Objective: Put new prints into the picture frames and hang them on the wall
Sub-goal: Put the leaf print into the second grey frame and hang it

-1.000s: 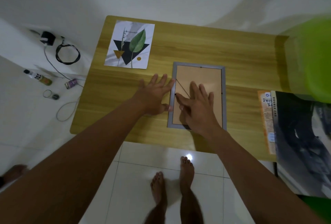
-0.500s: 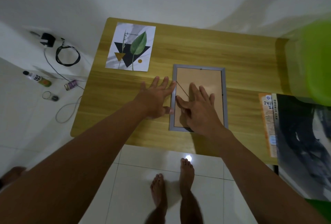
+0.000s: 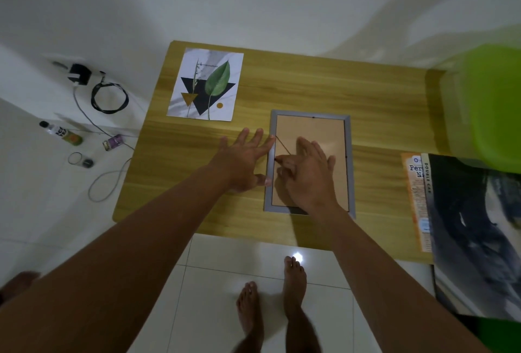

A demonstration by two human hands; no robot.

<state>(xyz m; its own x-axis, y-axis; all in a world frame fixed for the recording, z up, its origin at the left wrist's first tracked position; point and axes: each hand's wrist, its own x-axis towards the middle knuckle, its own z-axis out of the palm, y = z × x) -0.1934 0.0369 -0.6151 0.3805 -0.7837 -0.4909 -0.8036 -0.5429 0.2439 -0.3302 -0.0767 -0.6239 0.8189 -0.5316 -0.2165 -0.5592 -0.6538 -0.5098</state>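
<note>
- Lying face-down near table (image 3: 366, 93) front edge: frame (image 3: 349, 155), backing on.
- L hand (image 3: 242, 163) flat, grasping nothing; R hand (image 3: 307, 175) fingering tab, grip unclear.
- Print (image 3: 205, 87), far-left corner, not inserted; hanging pending.

1. From the picture frame (image 3: 349, 138), your widest open lane on the table (image 3: 324, 82) runs toward 12 and 1 o'clock.
2. At 10 o'clock, the leaf print (image 3: 205, 84) covers the table's far left corner.
3. At 3 o'clock, the orange booklet (image 3: 414, 192) and a dark print (image 3: 473, 225) block the right edge.
4. The green chair (image 3: 490, 104) crowds 2 o'clock.
</note>
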